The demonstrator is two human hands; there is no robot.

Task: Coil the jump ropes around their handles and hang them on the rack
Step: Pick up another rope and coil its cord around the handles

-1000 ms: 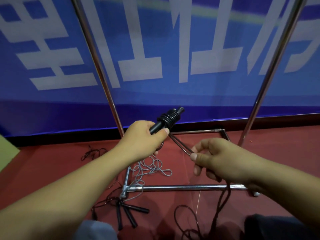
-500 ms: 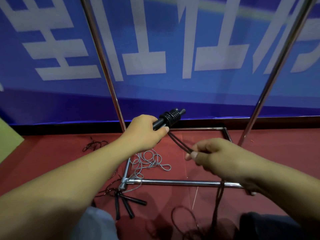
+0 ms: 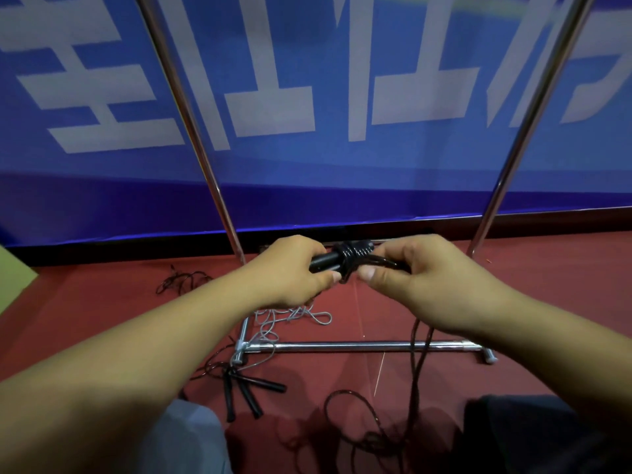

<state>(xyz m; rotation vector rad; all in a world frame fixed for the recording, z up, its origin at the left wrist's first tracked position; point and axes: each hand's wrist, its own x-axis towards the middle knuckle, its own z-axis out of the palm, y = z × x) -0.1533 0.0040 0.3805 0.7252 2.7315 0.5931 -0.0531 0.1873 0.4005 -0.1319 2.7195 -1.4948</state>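
Note:
My left hand grips the black jump rope handles, held roughly level in front of me. Several turns of dark rope are wound tight around the far end of the handles. My right hand pinches the rope right beside the coil, thumb and fingers curled on it. The free length of the dark rope drops from under my right hand to a loose loop on the floor. The metal rack's two uprights rise on either side of my hands.
The rack's base bar lies on the red floor below my hands. A grey rope is tangled by its left corner, with black handles and another dark rope nearby. A blue banner covers the wall behind.
My right hand has come up and left from the slack rope to the coil. The handles have tipped from pointing up-right to nearly level.

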